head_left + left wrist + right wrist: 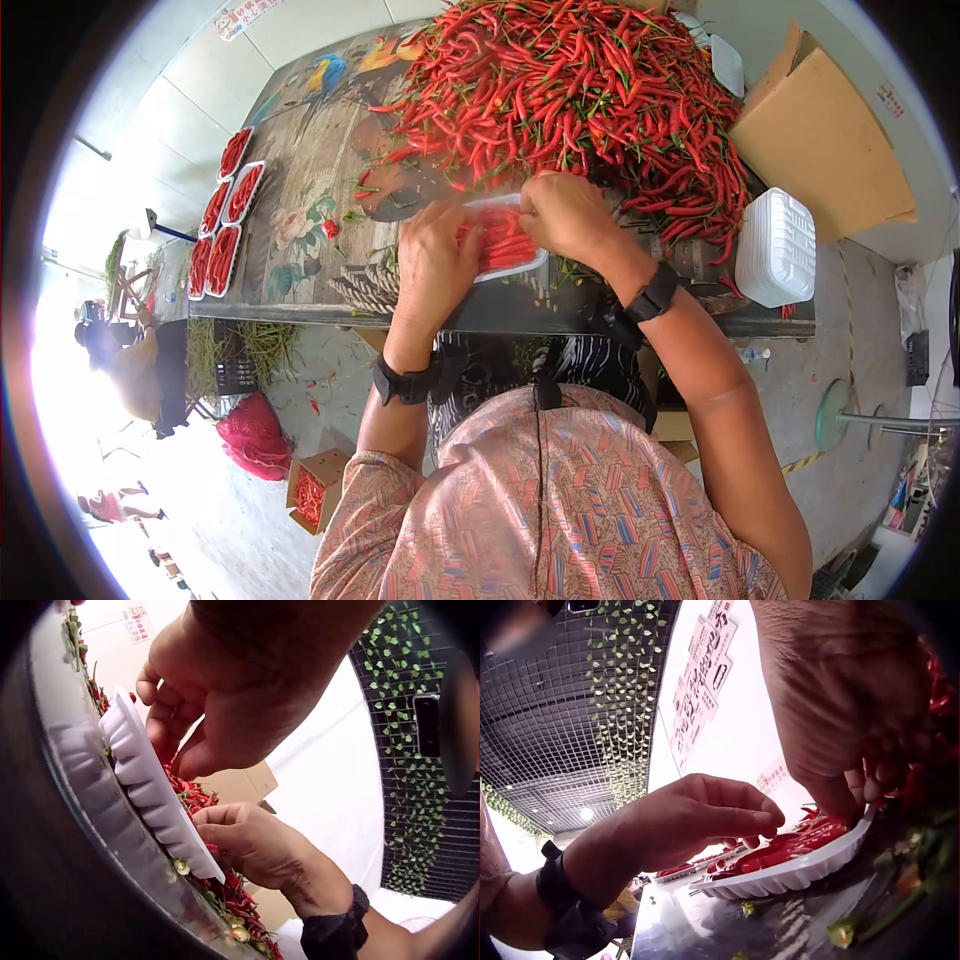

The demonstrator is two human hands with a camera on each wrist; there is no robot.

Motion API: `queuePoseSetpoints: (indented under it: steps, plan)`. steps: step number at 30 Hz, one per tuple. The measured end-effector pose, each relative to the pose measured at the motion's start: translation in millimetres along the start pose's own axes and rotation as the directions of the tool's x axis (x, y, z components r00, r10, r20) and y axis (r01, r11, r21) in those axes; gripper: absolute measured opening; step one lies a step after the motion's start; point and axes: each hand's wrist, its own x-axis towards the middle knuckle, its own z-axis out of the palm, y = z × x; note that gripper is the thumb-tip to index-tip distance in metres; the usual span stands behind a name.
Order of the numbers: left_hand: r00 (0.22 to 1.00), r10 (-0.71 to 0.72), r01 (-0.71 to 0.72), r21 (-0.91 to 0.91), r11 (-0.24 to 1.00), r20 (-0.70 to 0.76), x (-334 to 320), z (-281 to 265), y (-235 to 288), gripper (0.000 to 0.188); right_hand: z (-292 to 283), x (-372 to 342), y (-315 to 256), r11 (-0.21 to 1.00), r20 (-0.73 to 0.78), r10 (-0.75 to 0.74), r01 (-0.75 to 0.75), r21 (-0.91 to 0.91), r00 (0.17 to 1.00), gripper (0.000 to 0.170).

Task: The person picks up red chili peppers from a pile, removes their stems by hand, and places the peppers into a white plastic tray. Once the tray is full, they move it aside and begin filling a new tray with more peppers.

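A white foam tray [541, 261] of red chili peppers [505, 240] lies near the table's front edge, between both hands. My left hand [432, 250] is over the tray's left end, its fingers loosely bent above the peppers. In the right wrist view, that hand's fingertips [765, 821] hover close over the row of peppers. My right hand [572, 215] is at the tray's right end with curled fingers, pinching a chili pepper [868, 766] at the rim. Its fingertips are partly hidden by the hand in the head view.
A large heap of chili peppers [580, 90] covers the table's back. Several filled trays [222, 258] stand at the left edge. Stacked white trays [775, 250] stand at the right front corner, near a cardboard box [830, 140]. A smaller box [318, 490] sits on the floor.
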Motion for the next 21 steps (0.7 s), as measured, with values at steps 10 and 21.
queuePoseSetpoints:
  steps: [10, 21]
  plan:
    - [0.985, 0.094, -0.093, 0.011, 0.996, -0.147, 7, -16, 31, 0.015, -26, -20, -19, 0.993, -0.108, 0.004, 0.009, 0.120, 0.994, 0.008]
    - [0.999, 0.044, -0.048, -0.145, 0.988, -0.033, -8, -13, 41, 0.009, -21, -51, -21, 0.952, -0.220, -0.018, 0.084, 0.293, 0.975, 0.007]
